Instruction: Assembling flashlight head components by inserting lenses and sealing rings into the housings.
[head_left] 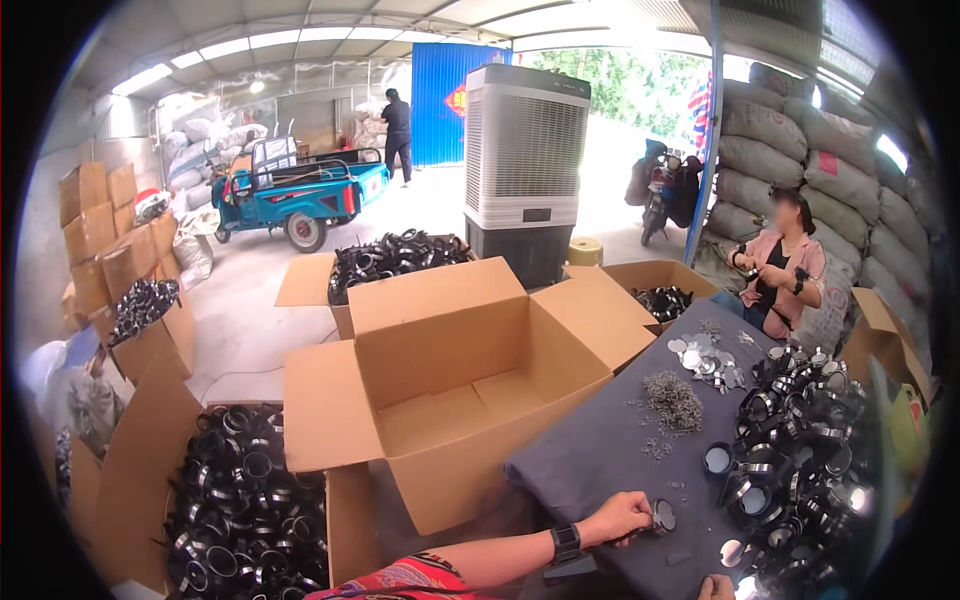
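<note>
My left hand, a dark band on its wrist, is closed at the edge of the grey cloth-covered table. Its fingers pinch a round black ring piece with a silver face. Only the fingertips of my right hand show at the lower edge; whether they hold anything is hidden. Close by on the right lies a large heap of black rings with shiny rims. Small metal clips are piled farther up the cloth, with flat silver discs beyond them. A small dark flat piece rests between my hands.
An open cardboard box with nothing visible inside stands left of the table. Boxes of black rings surround it. A person sits across at right, handling a dark piece. Behind are an air cooler, a blue cargo tricycle and stacked sacks.
</note>
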